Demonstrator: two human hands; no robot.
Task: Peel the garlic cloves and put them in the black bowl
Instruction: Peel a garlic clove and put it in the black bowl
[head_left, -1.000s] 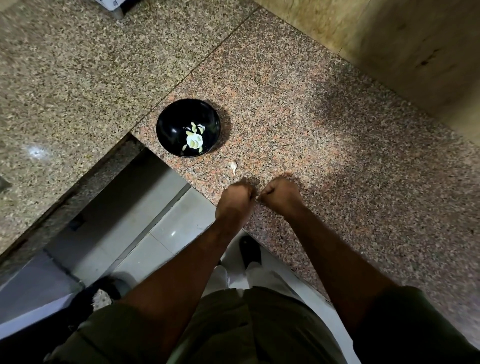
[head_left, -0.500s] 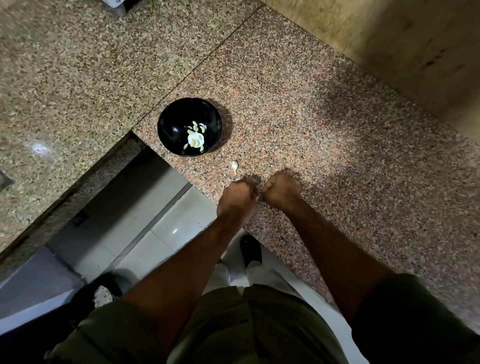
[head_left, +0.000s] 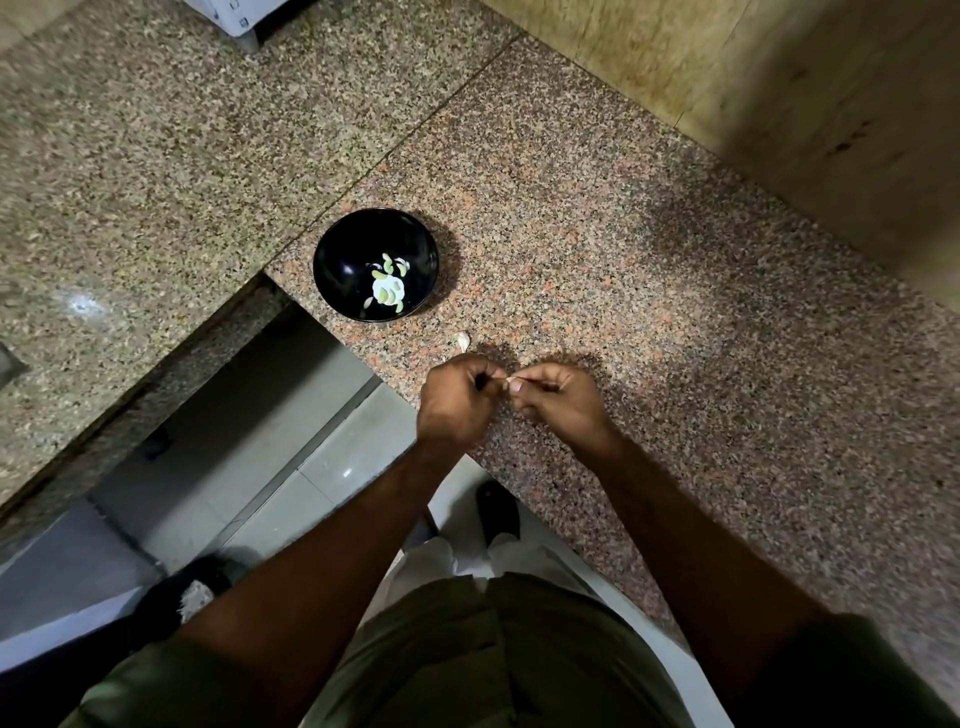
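A black bowl (head_left: 337, 260) stands near the counter's inner corner with several pale peeled cloves (head_left: 388, 288) inside. One unpeeled garlic clove (head_left: 462, 340) lies on the granite between the bowl and my hands. My left hand (head_left: 454, 402) and my right hand (head_left: 558, 397) meet fingertip to fingertip just above the counter edge. Both pinch a small pale garlic clove (head_left: 511, 383), which the fingers mostly hide.
The speckled granite counter (head_left: 675, 322) runs in an L, its edge right below my hands. A tiled floor (head_left: 291, 467) lies in the gap to the left. A white appliance (head_left: 239, 15) sits at the far top. A beige wall (head_left: 779, 104) bounds the right side.
My hands have turned, so the fingertips and the pinched clove now show. The bowl and the loose clove have not moved on the counter.
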